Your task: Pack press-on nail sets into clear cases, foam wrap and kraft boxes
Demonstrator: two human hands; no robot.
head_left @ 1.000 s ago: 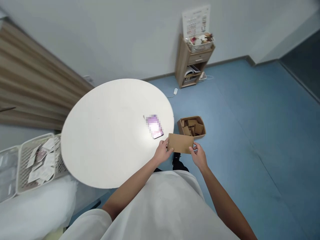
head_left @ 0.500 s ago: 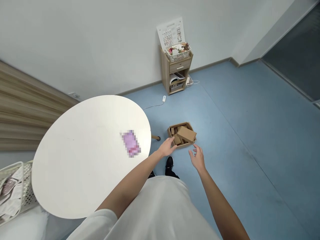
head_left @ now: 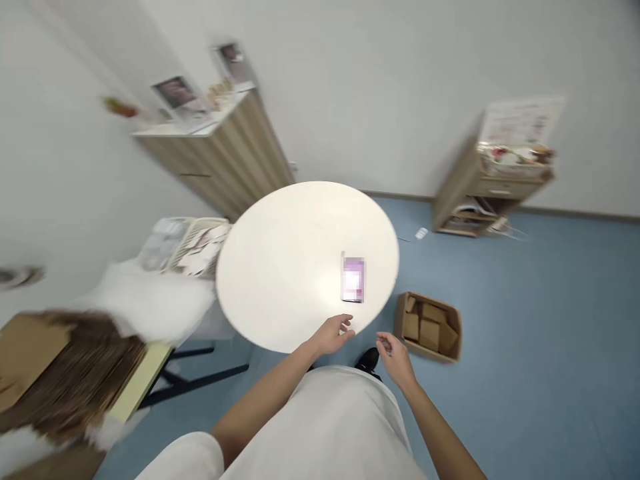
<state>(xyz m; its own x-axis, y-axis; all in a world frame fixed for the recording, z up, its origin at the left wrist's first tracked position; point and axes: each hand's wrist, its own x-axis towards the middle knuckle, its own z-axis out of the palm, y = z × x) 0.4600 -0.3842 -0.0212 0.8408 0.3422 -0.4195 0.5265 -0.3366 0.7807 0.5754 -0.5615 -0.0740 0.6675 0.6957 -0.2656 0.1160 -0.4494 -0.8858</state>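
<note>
My left hand [head_left: 334, 334] hovers over the near edge of the round white table [head_left: 280, 267]. Its fingers are loosely apart and hold nothing. Just beyond it on the tabletop lies a purple rectangular item [head_left: 353, 280], blurred by pixelation so its kind does not show. My right hand [head_left: 397, 358] is past the table's edge, above the floor, with fingers a little bent and nothing in them. To its right on the floor stands an open cardboard box [head_left: 457, 333] with several small brown cartons [head_left: 430, 333] inside.
A small wooden cabinet [head_left: 457, 190] with a basket on top stands by the wall. At left are a larger cabinet [head_left: 240, 153], a basket of white packets [head_left: 203, 247] and stacked flat cardboard [head_left: 80, 373]. A white cable device [head_left: 421, 233] lies on the floor.
The view has swung left, bringing the left-side cabinet and cardboard stack into sight. My hands have moved from beside the cardboard box to the table's near edge. The top carton now sits lower in the box.
</note>
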